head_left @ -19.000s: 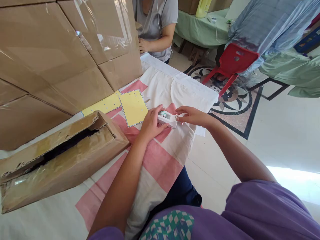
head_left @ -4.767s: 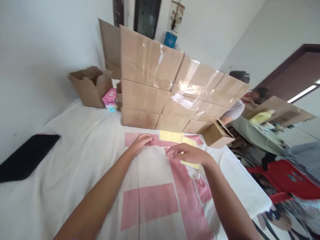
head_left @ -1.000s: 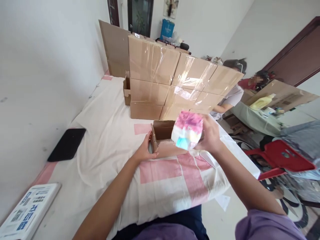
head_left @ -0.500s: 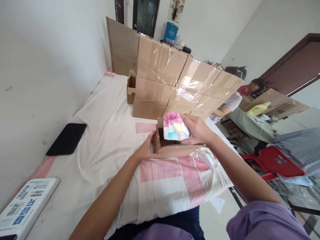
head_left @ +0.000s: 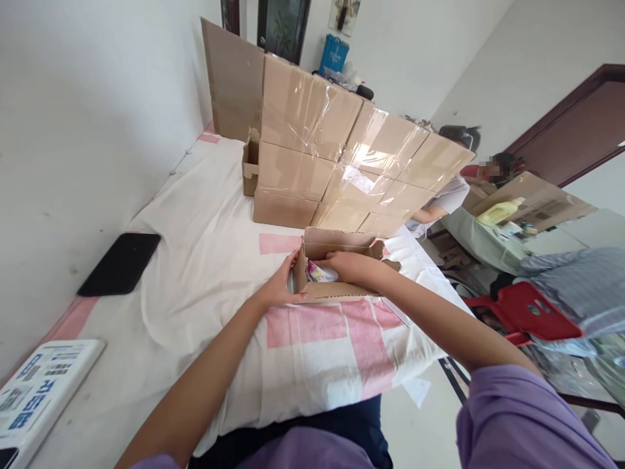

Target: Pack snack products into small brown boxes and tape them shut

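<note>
A small open cardboard box (head_left: 342,291) sits on the cloth-covered table in front of me. My left hand (head_left: 283,286) grips its left end, thumb in front and fingers around the back corner. My right hand (head_left: 351,266) reaches down inside the box. It is on a colourful packet (head_left: 319,273) of pink, white and yellow, lying at the box's left end. The fingertips of the right hand are partly hidden by the packet and the front wall.
A wall of taped cardboard boxes (head_left: 297,166) stands behind, a smaller open box (head_left: 250,169) at its left. A black tablet-like slab (head_left: 120,264) and a white printed box (head_left: 49,391) lie left. Two people work beyond, near a red chair (head_left: 537,312).
My right hand has lowered the colourful packet from above the box down into it. The left hand still holds the box's left end. The view has shifted slightly.
</note>
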